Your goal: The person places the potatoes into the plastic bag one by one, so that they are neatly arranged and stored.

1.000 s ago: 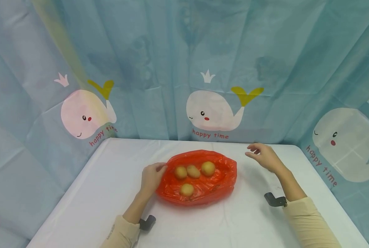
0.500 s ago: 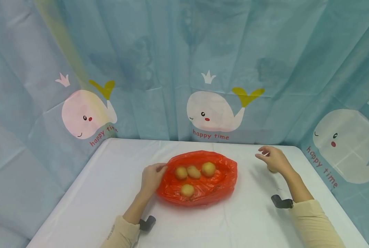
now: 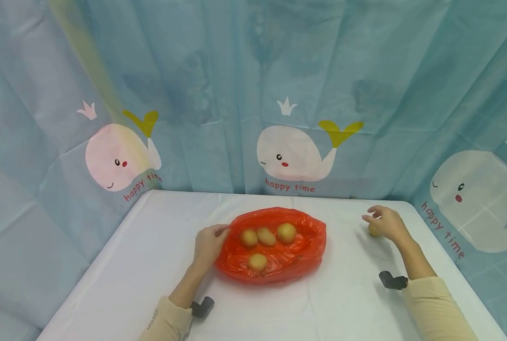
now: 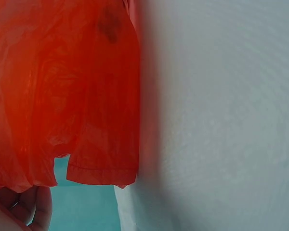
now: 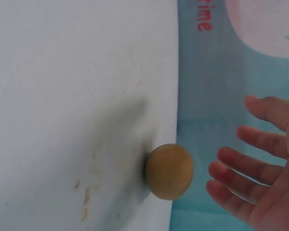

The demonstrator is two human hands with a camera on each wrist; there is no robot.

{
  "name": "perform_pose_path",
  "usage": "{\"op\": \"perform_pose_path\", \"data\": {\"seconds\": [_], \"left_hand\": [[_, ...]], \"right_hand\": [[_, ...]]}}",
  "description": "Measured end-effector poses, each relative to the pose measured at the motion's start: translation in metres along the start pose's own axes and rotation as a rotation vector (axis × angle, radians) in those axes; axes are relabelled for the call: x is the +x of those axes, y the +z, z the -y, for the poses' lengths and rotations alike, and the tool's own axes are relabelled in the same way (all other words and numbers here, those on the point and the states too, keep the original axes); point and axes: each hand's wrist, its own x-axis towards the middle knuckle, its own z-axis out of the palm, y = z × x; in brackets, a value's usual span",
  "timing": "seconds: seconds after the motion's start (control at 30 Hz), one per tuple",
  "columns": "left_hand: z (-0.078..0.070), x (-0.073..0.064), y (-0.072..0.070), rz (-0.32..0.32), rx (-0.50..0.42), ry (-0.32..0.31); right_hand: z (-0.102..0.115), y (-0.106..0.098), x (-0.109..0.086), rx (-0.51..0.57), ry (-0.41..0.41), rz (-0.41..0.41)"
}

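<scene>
In the head view an open red plastic bag (image 3: 285,273) lies mid-table with several yellowish-brown potatoes (image 3: 286,233) inside. My left hand (image 3: 207,244) pinches the bag's left rim. The left wrist view has the bag's side (image 4: 94,101) filling the left part, with curled fingers (image 4: 40,207) at its edge. Over on the right, a single potato (image 3: 373,231) sits on the table, partly hidden by my right hand (image 3: 386,223). From the right wrist, that hand (image 5: 267,166) hovers apart from the potato (image 5: 169,172), fingers spread and holding nothing.
The white-covered table (image 3: 262,312) ends at a blue curtain (image 3: 219,94) printed with whales. Small brown marks (image 5: 85,197) spot the cloth near the lone potato. A black wrist mount (image 3: 392,280) sticks out from each forearm.
My right hand has moved right, away from the bag, and slightly down toward the lone potato, which has come into view beneath it. My left hand stays at the bag's rim.
</scene>
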Motion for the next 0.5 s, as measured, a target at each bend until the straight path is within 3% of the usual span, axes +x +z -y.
{"op": "perform_pose_path", "data": {"seconds": [0.5], "left_hand": [[-0.002,-0.001,-0.002,0.004,-0.007,-0.005]], "right_hand": [[-0.024,0.007,0.0,-0.071,0.079,-0.055]]}}
